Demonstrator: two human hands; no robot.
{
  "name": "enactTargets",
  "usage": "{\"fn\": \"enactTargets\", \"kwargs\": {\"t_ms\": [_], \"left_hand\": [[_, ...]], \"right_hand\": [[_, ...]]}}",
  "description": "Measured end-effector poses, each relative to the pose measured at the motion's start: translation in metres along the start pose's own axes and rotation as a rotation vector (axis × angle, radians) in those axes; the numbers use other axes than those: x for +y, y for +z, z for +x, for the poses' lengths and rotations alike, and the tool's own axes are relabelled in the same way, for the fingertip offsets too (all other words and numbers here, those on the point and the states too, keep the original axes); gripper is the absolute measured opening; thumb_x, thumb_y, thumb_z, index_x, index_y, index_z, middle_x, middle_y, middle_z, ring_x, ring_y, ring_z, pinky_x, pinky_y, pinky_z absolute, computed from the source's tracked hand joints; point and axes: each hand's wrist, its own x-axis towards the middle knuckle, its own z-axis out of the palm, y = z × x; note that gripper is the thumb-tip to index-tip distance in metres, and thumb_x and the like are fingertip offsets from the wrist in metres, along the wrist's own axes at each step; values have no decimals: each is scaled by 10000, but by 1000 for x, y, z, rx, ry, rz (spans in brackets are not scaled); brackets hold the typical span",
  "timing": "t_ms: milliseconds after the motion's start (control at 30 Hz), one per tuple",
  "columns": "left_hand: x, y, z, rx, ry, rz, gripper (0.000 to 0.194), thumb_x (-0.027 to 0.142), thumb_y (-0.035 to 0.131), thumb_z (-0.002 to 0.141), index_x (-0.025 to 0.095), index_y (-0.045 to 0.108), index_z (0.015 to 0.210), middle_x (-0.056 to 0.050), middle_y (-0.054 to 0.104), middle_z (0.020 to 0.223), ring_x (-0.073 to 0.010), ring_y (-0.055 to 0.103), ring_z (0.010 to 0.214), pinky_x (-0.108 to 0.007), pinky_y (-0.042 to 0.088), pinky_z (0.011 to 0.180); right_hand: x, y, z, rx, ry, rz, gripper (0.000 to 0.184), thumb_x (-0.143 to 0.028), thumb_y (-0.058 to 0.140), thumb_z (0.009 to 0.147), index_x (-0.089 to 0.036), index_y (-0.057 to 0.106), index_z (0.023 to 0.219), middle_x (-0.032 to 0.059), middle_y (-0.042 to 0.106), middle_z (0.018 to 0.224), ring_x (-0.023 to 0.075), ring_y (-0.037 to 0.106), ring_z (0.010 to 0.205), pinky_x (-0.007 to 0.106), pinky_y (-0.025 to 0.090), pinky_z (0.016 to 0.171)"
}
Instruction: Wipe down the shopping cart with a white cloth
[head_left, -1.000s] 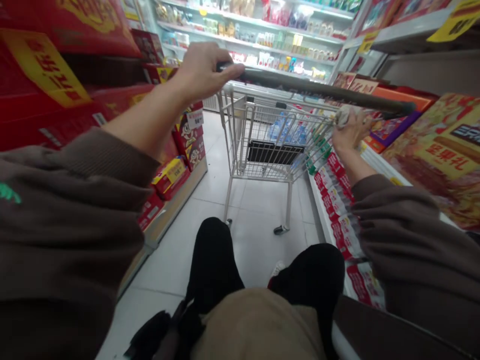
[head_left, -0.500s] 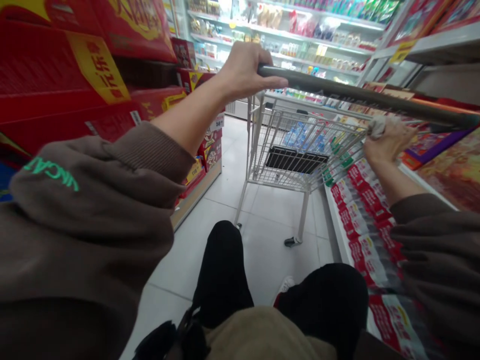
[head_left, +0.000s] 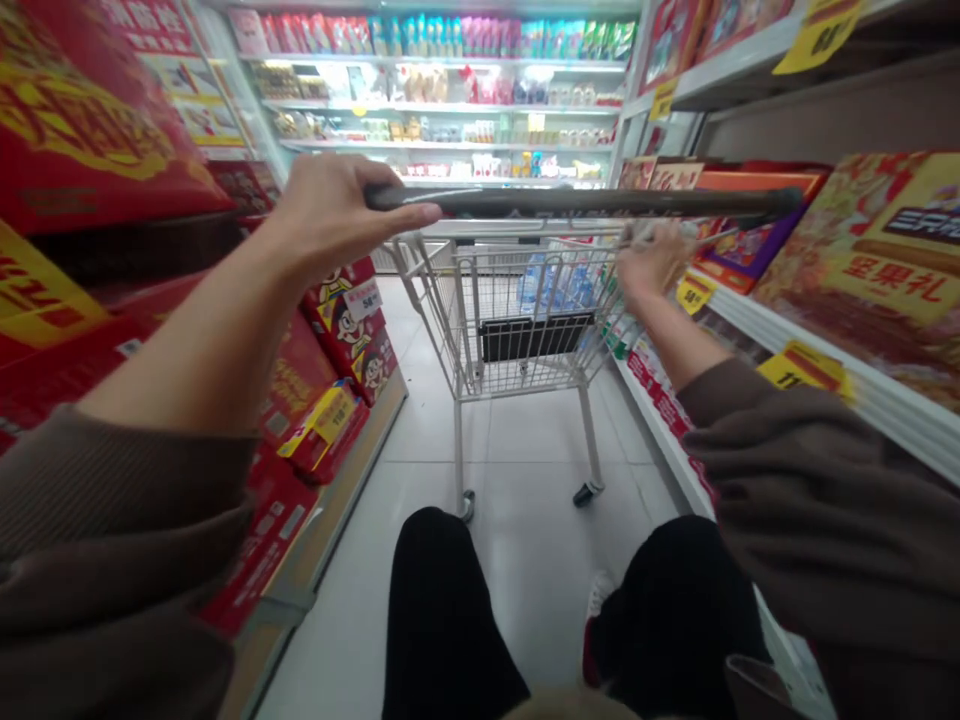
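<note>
1. Main thing here is a wire shopping cart (head_left: pixel 517 310), sitting right out in front of the person's legs, mid-aisle on the tile, with its front casters (head_left: pixel 589 493) down on the floor.
2. Left hand (head_left: pixel 330 225) is wrapped around the dark cart handle (head_left: pixel 577 202) near its left end, fingers curled tight over the bar.
3. Right hand (head_left: pixel 652 265) is up at the other side of the handle, fingers closed in around it. There's a pale crumpled bit (head_left: pixel 637 235) bunched in there too, but it's blurry, so no idea what it is.
4. A black panel (head_left: pixel 525 338) hangs on the cart's far end, and blue-capped water bottles (head_left: pixel 551 285) show through the mesh. Can't tell if they're in the cart or behind it.
5. Floor is glossy white tile (head_left: pixel 480 430), and the person's black trousers (head_left: pixel 442 620) and brown sleeves (head_left: pixel 817 510) fill the bottom of the view.
6. Room-wise it's a brightly lit supermarket aisle: red gift boxes (head_left: pixel 300 370) stacked on the left, nut gift boxes (head_left: pixel 870 260) on a white shelf (head_left: pixel 862 400) to the right with yellow price tags (head_left: pixel 806 370), and packed shelves (head_left: pixel 442 100) across the far end.
</note>
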Motion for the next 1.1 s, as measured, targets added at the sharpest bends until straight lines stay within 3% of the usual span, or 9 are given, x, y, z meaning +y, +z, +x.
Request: {"fn": "enactTargets", "kwargs": {"t_ms": [33,167,333,467,633,767,900,1033,1100], "left_hand": [[-1,2,2,23,22,17,764,742,622,783,-10,722,869,54,465,693,-102,539,790,-298,367,834],[-4,9,9,85,86,98,730,755,602,803,40,736,873,75,405,629,-40,381,675,-221,300,739],[3,11,12,70,110,133,564,679,663,796,121,735,845,51,461,603,-71,403,630,-236,244,648],[4,13,13,92,151,134,512,659,669,798,149,690,751,34,480,605,-89,435,613,-255,247,627],[5,16,12,109,146,96,539,698,662,786,161,678,739,26,493,621,-102,436,618,-272,252,623],[11,16,10,103,112,64,547,717,601,813,179,674,744,22,490,618,-117,427,627,-277,260,616],[15,15,9,110,111,72,523,694,580,826,188,708,811,2,586,696,-138,496,701,-272,305,656],[13,12,7,102,112,99,523,707,587,814,205,731,837,-10,626,732,-154,538,730,-279,326,679],[12,11,6,112,95,106,538,730,588,806,216,741,844,-10,635,737,-157,539,727,-281,325,674]], "right_hand": [[-8,2,-8,-15,-35,16,288,-291,520,929,-175,685,1135,144,617,1270,276,451,1200,446,414,935],[-41,3,-33,-146,-445,233,293,-267,489,944,-240,675,1169,85,645,1194,253,490,1172,450,422,1013],[-59,-1,-42,-76,-161,141,335,-214,430,930,-186,656,1175,156,596,1255,355,411,1300,553,417,998],[-68,2,-53,-185,-504,227,425,-193,415,933,-273,626,1294,78,610,1299,298,444,1286,490,427,1028],[-93,0,-76,-143,-315,215,488,-146,424,900,-210,588,1355,127,574,1374,353,403,1331,556,421,1024],[-132,-11,-99,-250,-649,281,512,-87,435,894,-249,579,1358,63,603,1392,306,428,1298,507,426,1009],[-162,-17,-117,-247,-696,296,427,-152,326,987,-230,611,1296,54,641,1358,275,413,1301,487,391,1013],[-134,-1,-121,-273,-822,328,526,-346,410,960,-375,501,1477,-58,471,1587,295,321,1409,501,320,1056],[-103,11,-118,-285,-785,288,578,-283,389,952,-340,465,1522,-50,412,1632,308,300,1440,527,296,1098]]}}
